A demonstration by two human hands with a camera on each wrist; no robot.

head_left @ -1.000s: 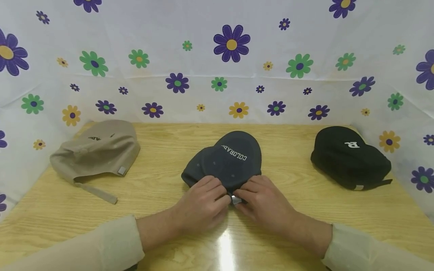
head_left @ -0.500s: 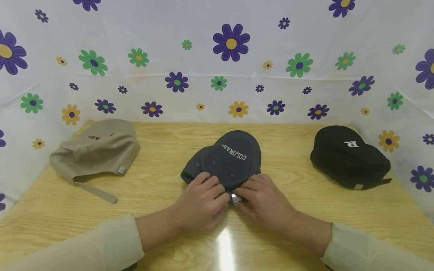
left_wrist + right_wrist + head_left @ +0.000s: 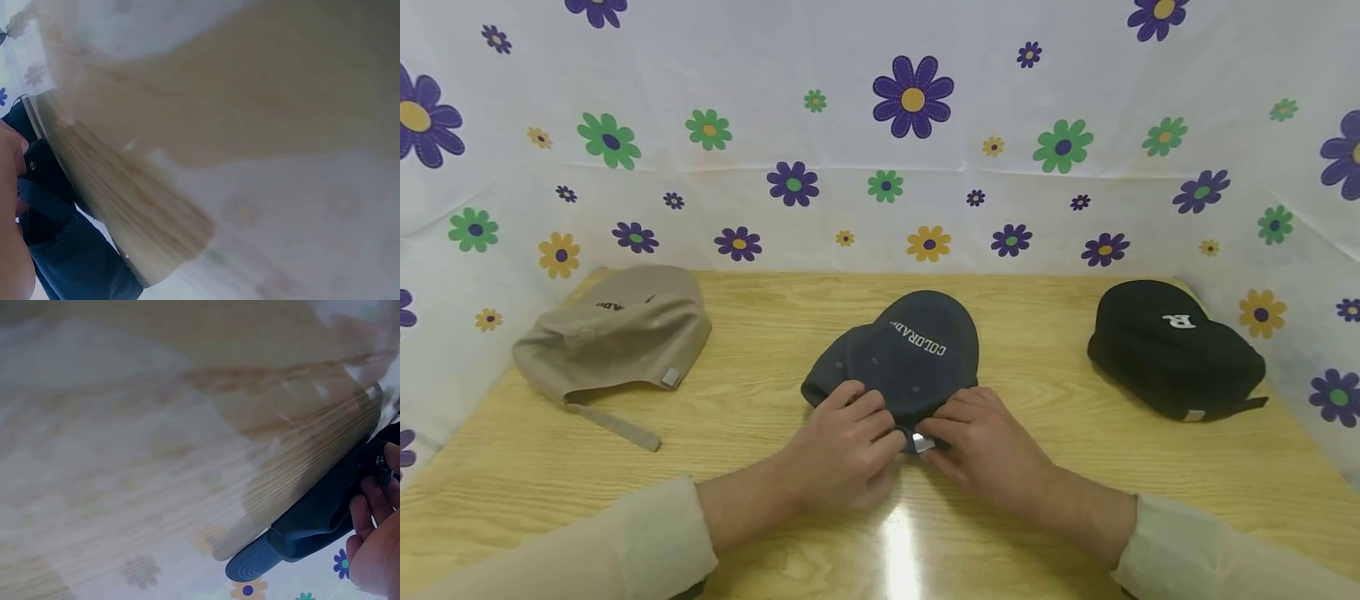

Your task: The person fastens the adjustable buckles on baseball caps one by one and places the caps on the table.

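Observation:
A navy baseball cap (image 3: 917, 367) with white COLORADO lettering sits mid-table, its strap side toward me. My left hand (image 3: 850, 446) grips the left part of the cap's near edge, with thumb and forefinger at the strap. From the right, my right hand (image 3: 992, 442) pinches the same edge beside a silver buckle (image 3: 922, 442). A short stretch of dark strap shows between the left fingertips and the buckle. In the left wrist view the cap's back (image 3: 81, 256) shows a small eyelet. The right wrist view shows the brim (image 3: 253, 559) and my curled right fingers (image 3: 362, 515).
A beige cap (image 3: 625, 333) lies at the left, its loose strap (image 3: 617, 429) trailing toward me. A black cap (image 3: 1165, 358) with a white R rests at the right. Behind the wooden table (image 3: 760, 317) hangs a white flower-print cloth (image 3: 850, 50).
My left hand has shifted slightly left, and its forefinger has lifted a little, so more strap shows by the buckle. The right hand and the cap stay nearly in place.

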